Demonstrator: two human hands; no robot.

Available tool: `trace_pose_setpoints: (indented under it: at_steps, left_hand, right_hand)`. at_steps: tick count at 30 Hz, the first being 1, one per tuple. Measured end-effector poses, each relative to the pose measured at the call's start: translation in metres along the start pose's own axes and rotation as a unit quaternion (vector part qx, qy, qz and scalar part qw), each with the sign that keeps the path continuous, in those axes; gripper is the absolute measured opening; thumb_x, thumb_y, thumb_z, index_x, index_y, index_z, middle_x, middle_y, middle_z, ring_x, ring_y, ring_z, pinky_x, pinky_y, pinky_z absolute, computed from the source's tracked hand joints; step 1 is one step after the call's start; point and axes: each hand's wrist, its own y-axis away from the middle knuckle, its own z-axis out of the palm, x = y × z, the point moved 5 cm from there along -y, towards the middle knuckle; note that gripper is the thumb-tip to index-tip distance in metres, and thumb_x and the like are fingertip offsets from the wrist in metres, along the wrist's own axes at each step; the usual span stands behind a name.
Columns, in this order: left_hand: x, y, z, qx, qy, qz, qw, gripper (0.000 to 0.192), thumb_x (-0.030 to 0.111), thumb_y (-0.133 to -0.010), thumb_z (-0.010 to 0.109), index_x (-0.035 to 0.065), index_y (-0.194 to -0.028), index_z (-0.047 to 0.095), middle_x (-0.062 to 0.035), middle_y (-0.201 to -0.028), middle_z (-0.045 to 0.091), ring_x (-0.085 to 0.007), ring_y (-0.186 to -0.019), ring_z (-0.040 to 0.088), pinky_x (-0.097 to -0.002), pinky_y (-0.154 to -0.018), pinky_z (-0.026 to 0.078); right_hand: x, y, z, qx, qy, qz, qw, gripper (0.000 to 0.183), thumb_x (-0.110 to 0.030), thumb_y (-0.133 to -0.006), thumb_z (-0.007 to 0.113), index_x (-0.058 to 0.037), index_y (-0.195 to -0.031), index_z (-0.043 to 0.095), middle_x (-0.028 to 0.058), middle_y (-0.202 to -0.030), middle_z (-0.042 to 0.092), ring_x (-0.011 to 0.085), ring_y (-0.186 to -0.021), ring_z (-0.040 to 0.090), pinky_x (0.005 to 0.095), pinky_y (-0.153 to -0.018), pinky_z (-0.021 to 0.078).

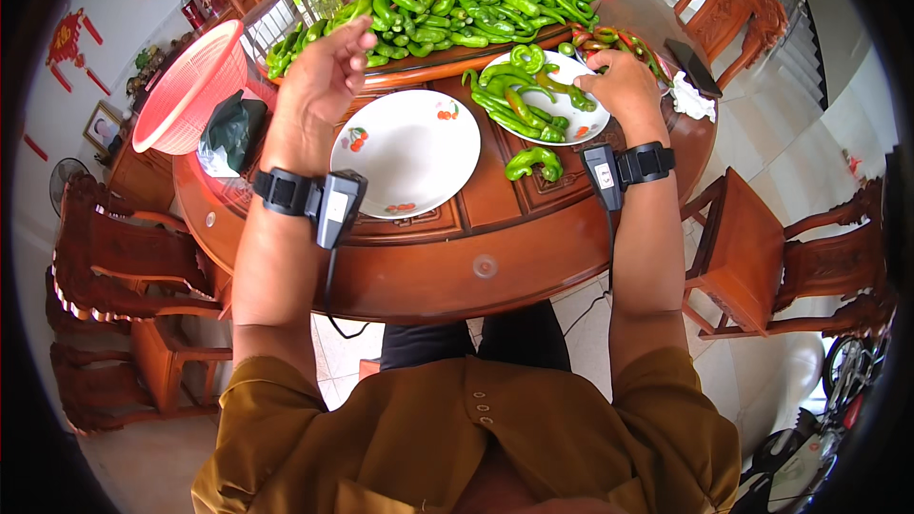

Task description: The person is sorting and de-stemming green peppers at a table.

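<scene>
My left hand (pixel 330 71) is raised at the near left side of the pepper heap, its fingers loosely curled and nothing visible in them. A heap of green chili peppers (pixel 457 18) spreads across the raised turntable (pixel 428 71). Before me lies a white plate (pixel 407 157) with a cherry pattern and no food on it. My right hand (pixel 627 89) reaches over the right rim of a second white plate (pixel 510 130), which carries several green peppers (pixel 525 96). Its fingertips are by a brownish-green pepper (pixel 577 98); whether they grip anything is hidden. Reddish peppers (pixel 632 43) lie beyond that hand.
One curled green pepper (pixel 535 163) rests on the carved wooden table (pixel 485 210). A pink plastic basket (pixel 191 89) leans at the left beside a dark plastic bag (pixel 232 130). At right are a dark phone-like object (pixel 692 68) and crumpled white tissue (pixel 692 98). Wooden chairs (pixel 742 264) surround the table.
</scene>
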Motion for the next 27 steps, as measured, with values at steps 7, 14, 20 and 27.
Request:
trace_pose_setpoints:
  at_steps: [7, 14, 20, 27]
  left_hand:
    - [-0.037, 0.012, 0.0, -0.045, 0.033, -0.035, 0.998, 0.013, 0.016, -0.085, 0.061, 0.0078, -0.096, 0.06, 0.0017, -0.074, 0.061, -0.0033, -0.053, 0.046, -0.0164, -0.043, 0.032]
    - [-0.039, 0.026, 0.028, -0.118, 0.016, -0.049, 0.992, 0.018, 0.016, -0.087, 0.059, 0.0055, -0.101, 0.06, -0.0005, -0.08, 0.062, -0.0027, -0.054, 0.048, -0.0154, -0.043, 0.035]
    - [-0.052, 0.035, 0.041, -0.161, -0.031, -0.07, 0.984, 0.025, 0.017, -0.086, 0.062, 0.005, -0.107, 0.06, -0.0046, -0.092, 0.066, -0.0039, -0.062, 0.057, -0.0158, -0.048, 0.041]
    - [-0.058, 0.049, 0.059, -0.182, -0.087, -0.073, 0.977, 0.033, 0.025, -0.083, 0.067, 0.0046, -0.108, 0.059, -0.0009, -0.092, 0.064, -0.0051, -0.069, 0.059, -0.0173, -0.055, 0.044]
  right_hand:
    - [0.0, 0.001, 0.007, -0.02, 0.06, 0.032, 0.997, 0.031, -0.027, -0.07, 0.072, -0.0111, -0.096, 0.069, 0.0141, -0.095, 0.066, 0.0299, -0.095, 0.061, 0.0397, -0.082, 0.047]
    - [0.005, -0.013, 0.016, -0.007, -0.241, -0.086, 0.967, 0.025, -0.021, -0.073, 0.074, -0.0055, -0.092, 0.068, 0.0027, -0.068, 0.061, 0.0115, -0.055, 0.055, 0.0249, -0.052, 0.0434]
    - [-0.064, 0.018, 0.018, -0.085, -0.474, -0.191, 0.856, 0.023, -0.005, -0.079, 0.069, -0.0007, -0.102, 0.065, -0.0012, -0.07, 0.057, 0.0026, -0.052, 0.049, 0.0165, -0.045, 0.0374]
    - [-0.1, 0.051, 0.015, -0.094, -0.415, -0.309, 0.851, 0.023, -0.004, -0.08, 0.067, -0.0008, -0.103, 0.066, 0.0008, -0.075, 0.055, 0.0046, -0.059, 0.055, 0.0179, -0.052, 0.0435]
